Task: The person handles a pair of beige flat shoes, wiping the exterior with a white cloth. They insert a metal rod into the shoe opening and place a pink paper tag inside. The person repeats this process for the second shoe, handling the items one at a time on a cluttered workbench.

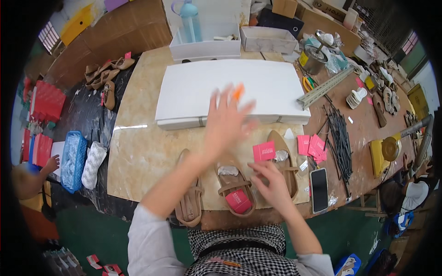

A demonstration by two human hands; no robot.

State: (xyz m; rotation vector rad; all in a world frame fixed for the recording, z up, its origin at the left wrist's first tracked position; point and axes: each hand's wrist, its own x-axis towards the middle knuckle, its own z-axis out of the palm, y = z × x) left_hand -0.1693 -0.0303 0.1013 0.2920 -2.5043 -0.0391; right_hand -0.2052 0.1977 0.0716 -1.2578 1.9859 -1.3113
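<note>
My left hand (226, 120), blurred, is over a stack of white paper sheets (186, 89) with its fingers spread. Something orange (238, 91) shows at one fingertip; I cannot tell what it is. My right hand (272, 183) is between the middle and right shoes, thumb and fingers apart, with nothing seen in it. Three tan strapped flat shoes lie before me: a left shoe (188, 210) partly behind my left forearm, a middle shoe (250, 193) holding a pink card (238, 201), and a right shoe (291, 176). Another pink card (264, 151) overlaps the right shoe's edge.
Pink cards (316, 148), a phone (319, 189) and black sticks (338, 145) lie to the right, near a slotted metal angle bar (326, 88). White box (205, 51) holds a blue bottle (191, 20). A blue basket (73, 162) stands left. Other people sit at both sides.
</note>
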